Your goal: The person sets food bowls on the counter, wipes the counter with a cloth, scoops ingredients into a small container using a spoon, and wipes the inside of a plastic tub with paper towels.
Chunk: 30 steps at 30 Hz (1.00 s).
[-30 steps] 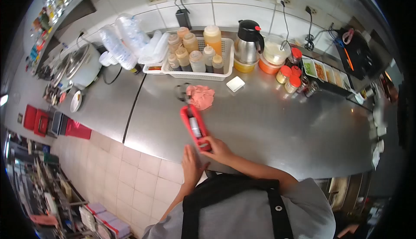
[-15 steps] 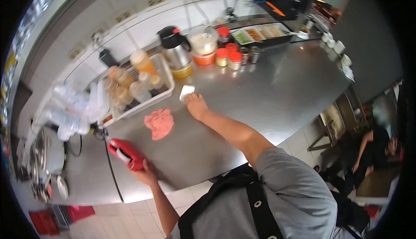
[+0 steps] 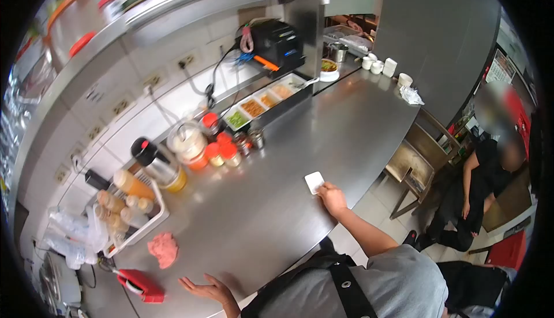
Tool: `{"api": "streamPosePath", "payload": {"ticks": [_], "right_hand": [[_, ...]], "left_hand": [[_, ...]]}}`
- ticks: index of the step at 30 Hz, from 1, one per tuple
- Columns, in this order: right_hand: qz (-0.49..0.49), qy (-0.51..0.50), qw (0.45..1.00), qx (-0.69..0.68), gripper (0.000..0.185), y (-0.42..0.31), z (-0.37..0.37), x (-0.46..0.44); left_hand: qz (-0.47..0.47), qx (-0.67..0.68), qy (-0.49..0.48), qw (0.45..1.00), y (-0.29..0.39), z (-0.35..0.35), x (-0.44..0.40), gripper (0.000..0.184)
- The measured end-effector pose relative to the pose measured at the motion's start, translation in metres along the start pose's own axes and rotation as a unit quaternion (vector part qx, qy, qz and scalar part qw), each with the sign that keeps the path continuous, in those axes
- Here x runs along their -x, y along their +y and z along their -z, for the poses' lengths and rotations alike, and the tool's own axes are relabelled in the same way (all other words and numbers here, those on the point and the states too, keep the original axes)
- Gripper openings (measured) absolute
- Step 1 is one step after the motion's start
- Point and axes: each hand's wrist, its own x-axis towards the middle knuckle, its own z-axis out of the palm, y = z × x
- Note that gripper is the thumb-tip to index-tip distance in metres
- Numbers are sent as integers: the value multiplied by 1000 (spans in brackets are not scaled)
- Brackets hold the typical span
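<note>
A small white square dish (image 3: 314,182) is gripped at its near edge by my right hand (image 3: 332,197), over the right part of the steel counter (image 3: 248,202). My left hand (image 3: 206,288) hovers at the counter's front edge, fingers spread and nothing in it. To its left lies a red holder (image 3: 141,286) with a pale item in it, apart from the hand. A crumpled pink cloth (image 3: 163,249) rests on the counter between the red holder and a white basket (image 3: 138,234) of squeeze bottles.
Behind are a steel jug (image 3: 158,165), red-lidded jars (image 3: 229,154) and a tray of chopped toppings (image 3: 252,108). White cups (image 3: 377,66) stand at the counter's far end. A person in black (image 3: 467,191) sits at the right, near a wooden chair (image 3: 410,165).
The view has swung right. My left hand has let go of the red holder, now on the counter. My right hand took hold of the white dish and moved it right, away from the pink cloth.
</note>
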Motion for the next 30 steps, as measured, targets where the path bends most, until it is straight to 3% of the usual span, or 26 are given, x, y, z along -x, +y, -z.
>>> {"api": "streamPosePath", "payload": {"ticks": [5,6,10,18,21,30], "right_hand": [[-23,68,997,7,14,144,19,-57],[-46,36,998,-6,17,169,19,-69],[-90,28,995,34,20,220,51,-92],[-179,100,979,-1,24,301,78,-73],[-192,116,975,3,24,339,89,-86],[-199,106,974,8,25,506,107,-207]], "left_hand": [[-57,95,27,994,146,-87,18,61],[-67,109,28,991,171,-98,24,60],[-106,172,-62,977,269,-121,44,58],[-108,172,-226,953,319,-153,77,62],[-136,160,-218,953,341,-163,73,61],[-35,110,-205,972,461,-189,112,64]]}}
